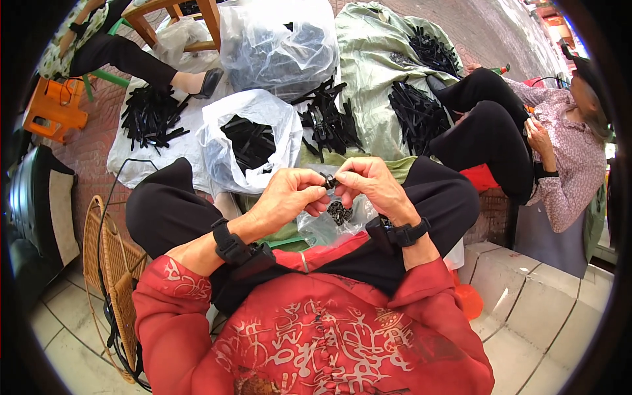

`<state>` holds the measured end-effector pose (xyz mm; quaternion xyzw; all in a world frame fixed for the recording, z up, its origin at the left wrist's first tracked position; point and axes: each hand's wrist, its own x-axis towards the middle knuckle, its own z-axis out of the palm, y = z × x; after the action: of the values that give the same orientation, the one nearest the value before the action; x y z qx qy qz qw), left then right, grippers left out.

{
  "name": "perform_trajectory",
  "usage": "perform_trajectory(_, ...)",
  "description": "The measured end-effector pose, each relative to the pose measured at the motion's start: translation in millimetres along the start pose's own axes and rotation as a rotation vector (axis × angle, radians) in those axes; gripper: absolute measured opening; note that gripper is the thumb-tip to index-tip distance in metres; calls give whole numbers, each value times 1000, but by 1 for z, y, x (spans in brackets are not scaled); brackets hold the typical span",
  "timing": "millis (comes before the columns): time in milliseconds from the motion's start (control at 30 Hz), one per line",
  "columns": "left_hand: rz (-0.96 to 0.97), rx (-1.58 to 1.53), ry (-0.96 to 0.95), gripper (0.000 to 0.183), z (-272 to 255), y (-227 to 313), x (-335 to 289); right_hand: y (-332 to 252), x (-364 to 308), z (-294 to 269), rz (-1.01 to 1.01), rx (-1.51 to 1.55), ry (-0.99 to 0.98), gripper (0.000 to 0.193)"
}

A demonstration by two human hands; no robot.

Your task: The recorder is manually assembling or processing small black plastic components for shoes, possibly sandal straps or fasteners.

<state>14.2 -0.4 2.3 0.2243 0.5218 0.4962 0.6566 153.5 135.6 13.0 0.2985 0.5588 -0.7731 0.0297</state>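
An orange stool (58,105) stands on reddish paving (94,179), beyond pale tiles (78,339).

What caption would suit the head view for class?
Left fingers and right fingers pinch a small black piece above a clear plastic bag.

The left hand (286,196) and the right hand (375,187) were held close together in front of the torso (316,336), between the spread knees, their fingertips (315,193) just beside one another. Each hand made a pinch with thumb and forefinger, the other fingers curled. The left forearm (197,255) slanted forward and inward, and the right forearm (422,253) angled inward from the opposite side. Both elbows were bent, standing out from the body.
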Motion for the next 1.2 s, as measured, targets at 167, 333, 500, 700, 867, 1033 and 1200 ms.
perform_trajectory(167, -65, -154, -22, 18, -1, 3, 1, 2, 3, -1, 9, 34, 3, 17)
perform_trajectory(333, -116, -316, -81, 21, -3, 12, -1, 8, 5, -6, 59, 170, -29, 16)
perform_trajectory(500, -166, -234, -75, 20, -4, 7, 0, 9, 5, -1, 79, 171, -53, 17)
perform_trajectory(700, -134, -41, -34, 16, -6, 1, 3, 5, 5, 4, 12, -21, -15, 17)
perform_trajectory(867, -140, -8, -23, 14, -4, 4, 1, 2, 3, 4, 12, -54, -32, 16)
perform_trajectory(1033, -80, 57, -24, 15, -3, 3, 1, -1, -2, 2, 45, -48, -49, 15)
perform_trajectory(1200, -38, 195, -22, 16, -2, 6, 0, 3, -2, 4, 25, -19, -67, 13)
